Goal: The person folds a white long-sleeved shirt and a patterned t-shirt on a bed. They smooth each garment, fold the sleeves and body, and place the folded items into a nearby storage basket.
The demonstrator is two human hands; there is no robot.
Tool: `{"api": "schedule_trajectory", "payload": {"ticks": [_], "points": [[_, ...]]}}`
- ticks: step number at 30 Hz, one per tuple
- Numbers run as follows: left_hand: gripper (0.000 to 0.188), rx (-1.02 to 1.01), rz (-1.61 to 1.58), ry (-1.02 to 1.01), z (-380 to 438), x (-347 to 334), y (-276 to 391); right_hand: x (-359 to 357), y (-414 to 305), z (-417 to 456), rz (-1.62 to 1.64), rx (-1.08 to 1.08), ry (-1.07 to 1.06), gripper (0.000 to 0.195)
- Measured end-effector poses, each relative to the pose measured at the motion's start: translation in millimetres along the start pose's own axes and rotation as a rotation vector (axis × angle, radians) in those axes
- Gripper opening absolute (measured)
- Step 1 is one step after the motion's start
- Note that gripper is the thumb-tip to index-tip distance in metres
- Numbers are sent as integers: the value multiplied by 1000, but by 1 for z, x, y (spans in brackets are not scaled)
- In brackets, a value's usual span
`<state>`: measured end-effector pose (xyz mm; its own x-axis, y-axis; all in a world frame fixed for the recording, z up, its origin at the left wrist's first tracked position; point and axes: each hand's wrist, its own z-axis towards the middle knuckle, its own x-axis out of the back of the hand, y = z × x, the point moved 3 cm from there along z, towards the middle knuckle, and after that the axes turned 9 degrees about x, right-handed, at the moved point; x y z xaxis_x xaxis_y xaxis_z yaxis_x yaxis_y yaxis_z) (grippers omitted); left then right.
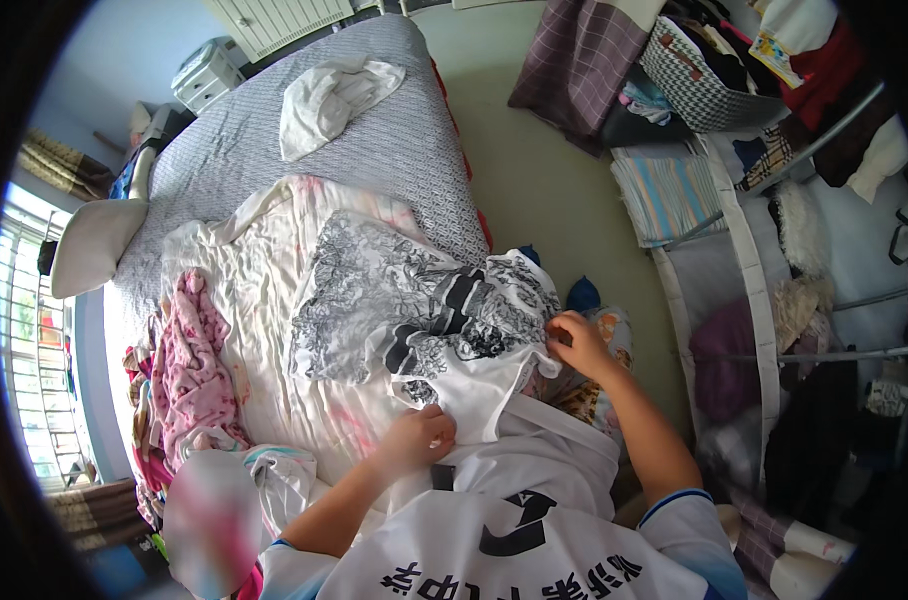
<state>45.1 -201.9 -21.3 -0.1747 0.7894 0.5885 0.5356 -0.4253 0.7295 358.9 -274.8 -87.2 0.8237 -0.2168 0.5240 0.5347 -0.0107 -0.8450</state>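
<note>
A white and black-patterned garment point(454, 315) with black bands lies spread on the bed in front of me. My left hand point(422, 433) has its fingers curled at the near edge of its white part. At the garment's right side, my right hand point(578, 346) pinches the edge between thumb and fingers. Beneath the garment is a crinkled white cloth point(259, 300) with pink marks. The near white part reaches my lap, close to my white shirt point(529, 540). How firmly the left fingers grip is partly hidden.
A pink patterned cloth point(195, 375) lies bunched at the left. A crumpled white cloth point(334, 101) rests farther up the grey bedspread point(229, 150). On the right stands a clothes rack point(746, 300) with folded striped fabric point(668, 195) and a houndstooth basket point(698, 75). A blurred patch covers the lower left.
</note>
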Motion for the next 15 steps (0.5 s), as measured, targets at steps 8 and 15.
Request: {"api": "schedule_trajectory", "payload": {"ticks": [8,15], "points": [[8,-3,28,75,-6,-4,1,-10,-11,17,60,-48,102,16],[7,14,-110,73,-11,-1,-4,33,22,16,304,-119,392,12]]}}
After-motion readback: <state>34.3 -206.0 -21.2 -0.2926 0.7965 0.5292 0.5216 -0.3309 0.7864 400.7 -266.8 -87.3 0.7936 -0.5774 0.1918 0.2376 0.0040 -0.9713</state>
